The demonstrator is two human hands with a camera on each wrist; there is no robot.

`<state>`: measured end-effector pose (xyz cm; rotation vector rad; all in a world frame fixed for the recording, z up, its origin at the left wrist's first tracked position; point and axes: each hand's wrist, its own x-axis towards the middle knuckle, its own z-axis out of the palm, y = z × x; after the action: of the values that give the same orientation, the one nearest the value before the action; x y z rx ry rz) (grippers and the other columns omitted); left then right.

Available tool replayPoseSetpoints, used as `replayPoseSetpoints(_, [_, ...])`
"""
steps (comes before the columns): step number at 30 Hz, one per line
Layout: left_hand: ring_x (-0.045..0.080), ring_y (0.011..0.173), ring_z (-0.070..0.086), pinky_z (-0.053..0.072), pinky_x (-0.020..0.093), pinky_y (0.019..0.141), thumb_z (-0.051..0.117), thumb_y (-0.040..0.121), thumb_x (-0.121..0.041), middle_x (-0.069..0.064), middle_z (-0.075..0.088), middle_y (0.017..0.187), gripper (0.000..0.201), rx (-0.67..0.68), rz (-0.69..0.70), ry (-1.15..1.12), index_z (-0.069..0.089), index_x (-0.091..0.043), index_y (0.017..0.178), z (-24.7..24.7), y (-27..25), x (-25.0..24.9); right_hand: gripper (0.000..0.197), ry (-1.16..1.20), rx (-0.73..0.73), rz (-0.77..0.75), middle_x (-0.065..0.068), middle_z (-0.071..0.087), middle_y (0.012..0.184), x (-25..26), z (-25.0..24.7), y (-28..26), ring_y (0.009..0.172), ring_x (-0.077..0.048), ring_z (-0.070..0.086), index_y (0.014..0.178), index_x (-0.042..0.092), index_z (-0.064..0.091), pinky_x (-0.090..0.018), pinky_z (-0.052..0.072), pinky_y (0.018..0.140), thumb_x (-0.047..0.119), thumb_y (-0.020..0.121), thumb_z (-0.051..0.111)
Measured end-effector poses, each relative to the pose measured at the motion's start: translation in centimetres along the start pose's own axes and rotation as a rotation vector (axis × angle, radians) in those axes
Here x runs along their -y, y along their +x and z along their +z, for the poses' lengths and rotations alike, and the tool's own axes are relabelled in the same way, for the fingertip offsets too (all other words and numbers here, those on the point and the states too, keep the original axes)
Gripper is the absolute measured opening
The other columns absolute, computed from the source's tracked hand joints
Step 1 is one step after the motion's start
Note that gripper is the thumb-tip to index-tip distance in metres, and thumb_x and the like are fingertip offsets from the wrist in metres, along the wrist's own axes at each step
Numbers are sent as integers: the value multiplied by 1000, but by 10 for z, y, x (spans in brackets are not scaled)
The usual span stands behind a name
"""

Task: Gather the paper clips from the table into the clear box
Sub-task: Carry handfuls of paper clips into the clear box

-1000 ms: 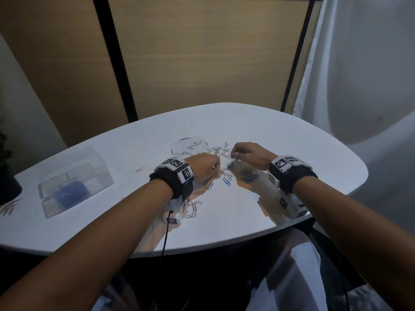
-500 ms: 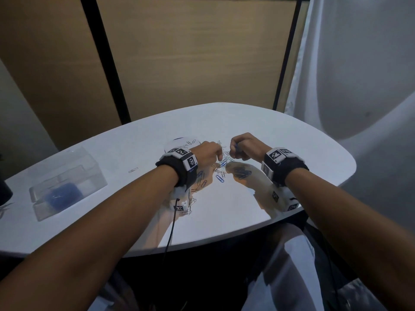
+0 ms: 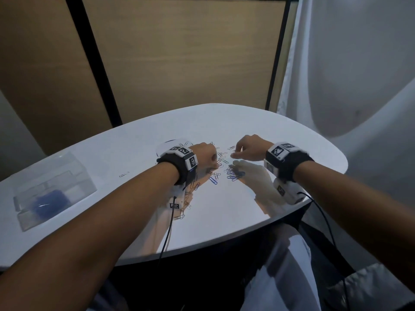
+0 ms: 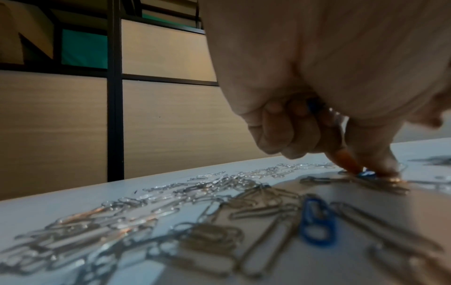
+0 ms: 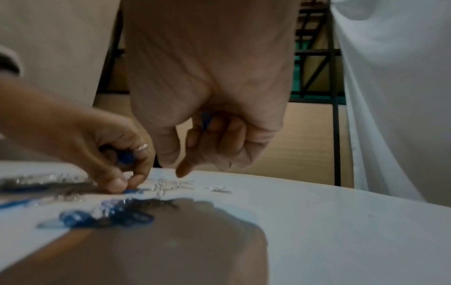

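My left hand (image 3: 205,154) pinched a blue clip (image 4: 365,173) off the table (image 3: 224,209) with more palmed, my right (image 3: 248,148) curled around others, sparing trips to the box (image 3: 52,190) far left.

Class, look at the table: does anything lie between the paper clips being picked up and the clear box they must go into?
Nothing visible does. Between the scattered paper clips and the clear box the table holds only one stray clip. The left hand works nearest that side.

Dim light, glossy reflections, blurred wrist views
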<state>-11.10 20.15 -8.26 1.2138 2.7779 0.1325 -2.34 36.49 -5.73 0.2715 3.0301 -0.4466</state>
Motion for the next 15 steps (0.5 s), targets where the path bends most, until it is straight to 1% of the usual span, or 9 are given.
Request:
replayPoseSetpoints(1, [23,80,60,41,24,66,67,84,-29,7,72,91,17,12,-6,-5,71,-12,85,0,2,-1,31,-26,-26,3,-7,69,104,1,4,1,96,-23,60,97,12,71,-26,41,77,39,88,59])
replayPoseSetpoints(2, [22,79,59,41,24,66,67,85,-28,8,72,90,17,21,-15,-9,72,-12,84,-1,2,-2,31,-33,-44,0,-7,69,109,3,8,3,100,-24,60,99,12,71,-25,40,79,39,88,58])
replayPoseSetpoints(6, [21,76,58,40,25,65,67,86,-24,8,69,84,17,42,-39,-21,72,-8,84,-3,3,-2,29,-28,-51,6,-9,67,115,15,16,9,107,-25,59,103,11,71,-22,37,78,34,87,62])
replayPoseSetpoints(8, [22,75,56,40,26,66,66,87,-24,6,64,81,14,52,-29,-18,69,-11,82,-4,1,-2,27,-26,-56,10,-9,67,114,20,16,11,104,-23,60,103,12,71,-21,39,72,31,85,65])
replayPoseSetpoints(10, [24,77,56,41,26,67,61,89,-21,7,62,82,12,49,-27,15,63,-13,81,-5,-1,-2,25,-29,-29,16,-8,68,114,24,13,12,98,-22,60,105,12,71,-20,40,61,27,86,65])
replayPoseSetpoints(11, [25,79,54,40,27,68,57,91,-19,8,60,84,11,46,-28,29,59,-12,83,-6,-3,-2,25,-28,-14,14,-8,68,112,25,11,11,97,-22,60,105,12,71,-20,40,61,26,85,65])
replayPoseSetpoints(12, [24,82,52,39,27,71,51,94,-17,9,58,88,9,44,-33,19,55,-12,87,-9,-5,0,23,-20,-3,12,-7,69,107,24,9,11,95,-21,60,101,13,72,-22,40,65,29,84,67])
replayPoseSetpoints(13, [23,85,49,38,28,73,45,97,-16,9,55,92,8,47,-35,-10,51,-13,92,-11,-7,2,21,-4,13,11,-4,69,99,22,6,8,91,-20,59,95,16,72,-24,40,69,32,82,69])
replayPoseSetpoints(15, [25,85,47,35,32,73,37,99,-13,12,55,96,5,62,5,-75,41,-11,98,-19,-13,7,19,5,53,8,2,65,82,15,2,0,81,-16,56,83,21,71,-27,40,71,39,76,74])
